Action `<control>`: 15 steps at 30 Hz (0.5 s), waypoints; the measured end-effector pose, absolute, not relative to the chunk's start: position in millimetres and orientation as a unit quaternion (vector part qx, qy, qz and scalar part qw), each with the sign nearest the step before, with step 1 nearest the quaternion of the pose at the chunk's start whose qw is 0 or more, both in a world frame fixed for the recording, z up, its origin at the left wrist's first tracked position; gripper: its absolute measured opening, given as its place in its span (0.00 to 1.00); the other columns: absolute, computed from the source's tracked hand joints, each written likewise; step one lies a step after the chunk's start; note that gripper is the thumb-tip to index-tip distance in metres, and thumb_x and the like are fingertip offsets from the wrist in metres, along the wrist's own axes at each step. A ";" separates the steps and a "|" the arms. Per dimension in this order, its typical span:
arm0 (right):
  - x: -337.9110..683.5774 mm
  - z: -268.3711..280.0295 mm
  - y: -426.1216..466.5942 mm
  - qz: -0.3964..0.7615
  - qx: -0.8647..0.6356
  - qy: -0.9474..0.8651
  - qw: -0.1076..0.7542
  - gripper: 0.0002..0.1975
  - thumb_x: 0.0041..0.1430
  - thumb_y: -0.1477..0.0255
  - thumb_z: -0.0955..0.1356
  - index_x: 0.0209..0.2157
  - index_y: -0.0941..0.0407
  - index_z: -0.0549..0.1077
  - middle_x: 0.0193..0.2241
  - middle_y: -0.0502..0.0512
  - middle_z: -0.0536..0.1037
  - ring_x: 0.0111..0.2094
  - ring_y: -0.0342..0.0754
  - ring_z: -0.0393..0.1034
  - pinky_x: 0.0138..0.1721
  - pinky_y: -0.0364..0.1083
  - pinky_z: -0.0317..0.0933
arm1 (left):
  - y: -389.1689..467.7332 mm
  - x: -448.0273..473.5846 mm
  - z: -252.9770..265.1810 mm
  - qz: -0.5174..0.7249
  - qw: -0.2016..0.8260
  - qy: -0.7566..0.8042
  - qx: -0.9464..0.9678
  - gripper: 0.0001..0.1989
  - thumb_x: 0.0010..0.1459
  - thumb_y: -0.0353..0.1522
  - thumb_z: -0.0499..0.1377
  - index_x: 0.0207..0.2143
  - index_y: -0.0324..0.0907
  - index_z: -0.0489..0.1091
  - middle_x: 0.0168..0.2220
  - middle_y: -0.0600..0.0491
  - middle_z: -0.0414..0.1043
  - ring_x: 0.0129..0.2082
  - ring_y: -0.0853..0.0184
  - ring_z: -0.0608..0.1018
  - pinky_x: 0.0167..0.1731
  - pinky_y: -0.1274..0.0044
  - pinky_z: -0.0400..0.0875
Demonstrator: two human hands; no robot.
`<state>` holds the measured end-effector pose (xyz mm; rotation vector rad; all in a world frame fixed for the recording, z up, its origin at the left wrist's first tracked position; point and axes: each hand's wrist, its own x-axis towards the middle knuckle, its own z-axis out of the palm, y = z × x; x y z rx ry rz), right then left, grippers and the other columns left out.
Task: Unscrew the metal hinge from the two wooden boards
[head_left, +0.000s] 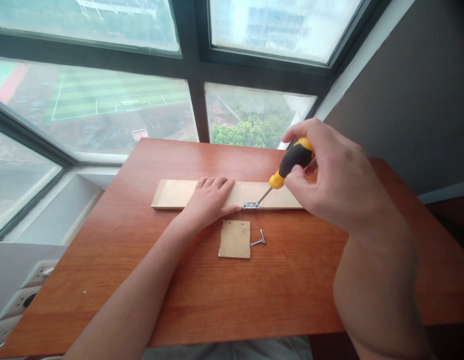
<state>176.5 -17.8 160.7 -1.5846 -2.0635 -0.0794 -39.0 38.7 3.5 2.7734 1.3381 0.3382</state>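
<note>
A long pale wooden board [171,192] lies across the table. Flat on it rests my left hand [211,197], fingers stretched over the top and thumb along the near edge beside a small metal hinge [251,205]. My right hand [329,170] grips a yellow-and-black screwdriver [294,159], tilted so its tip meets the right end of the hinge. Nearer to me is a small square wooden piece [235,240] with two holes along its far edge. Two loose screws [259,241] lie at its right side. My right hand and forearm cover the board's right end.
The reddish-brown wooden table [284,290] stands against large windows with a dark frame [201,100]. A dark wall [412,100] rises on the right. White power sockets [25,297] are at the lower left, beside the table edge.
</note>
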 end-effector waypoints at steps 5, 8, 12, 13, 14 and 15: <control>175.2 160.4 -16.8 -0.047 -0.591 -0.759 0.268 0.14 0.58 0.68 0.65 0.47 0.50 0.70 0.43 0.57 0.75 0.34 0.53 0.70 0.34 0.52 0.62 | 38.5 -39.0 4.0 0.111 0.026 0.433 0.894 0.34 0.59 0.54 0.52 0.60 0.42 0.60 0.56 0.42 0.66 0.53 0.52 0.69 0.53 0.64 0.57; 175.5 158.4 -14.2 -0.079 -0.608 -0.741 0.275 0.11 0.60 0.63 0.65 0.42 0.52 0.71 0.33 0.54 0.75 0.31 0.51 0.69 0.34 0.51 0.61 | 38.6 -39.2 4.2 0.111 0.028 0.431 0.895 0.34 0.59 0.54 0.53 0.60 0.41 0.60 0.56 0.41 0.66 0.53 0.51 0.69 0.54 0.64 0.57; 178.3 159.2 -16.6 -0.039 -0.572 -0.772 0.273 0.17 0.54 0.73 0.65 0.47 0.51 0.69 0.42 0.55 0.75 0.33 0.50 0.69 0.32 0.50 0.62 | 38.8 -39.3 3.5 0.108 0.024 0.431 0.896 0.34 0.60 0.54 0.53 0.59 0.42 0.60 0.55 0.42 0.67 0.52 0.52 0.69 0.53 0.65 0.57; 178.8 159.8 -17.5 -0.025 -0.566 -0.779 0.271 0.20 0.53 0.74 0.65 0.49 0.50 0.68 0.45 0.56 0.74 0.33 0.50 0.70 0.32 0.50 0.62 | 38.9 -39.3 3.4 0.107 0.022 0.431 0.896 0.34 0.60 0.54 0.53 0.59 0.42 0.61 0.55 0.42 0.67 0.52 0.52 0.69 0.53 0.64 0.57; 179.0 160.2 -18.1 -0.017 -0.565 -0.780 0.270 0.21 0.53 0.74 0.65 0.50 0.50 0.67 0.48 0.57 0.74 0.33 0.51 0.70 0.32 0.50 0.63 | 38.9 -39.3 3.4 0.107 0.021 0.431 0.896 0.34 0.60 0.54 0.52 0.59 0.42 0.61 0.55 0.42 0.67 0.52 0.52 0.69 0.53 0.64 0.57; 179.0 160.4 -18.2 -0.017 -0.569 -0.777 0.270 0.20 0.54 0.72 0.65 0.50 0.49 0.67 0.48 0.57 0.73 0.33 0.51 0.70 0.32 0.51 0.63 | 38.9 -39.3 3.5 0.107 0.020 0.431 0.896 0.34 0.60 0.54 0.52 0.59 0.41 0.61 0.55 0.42 0.67 0.52 0.52 0.69 0.53 0.64 0.57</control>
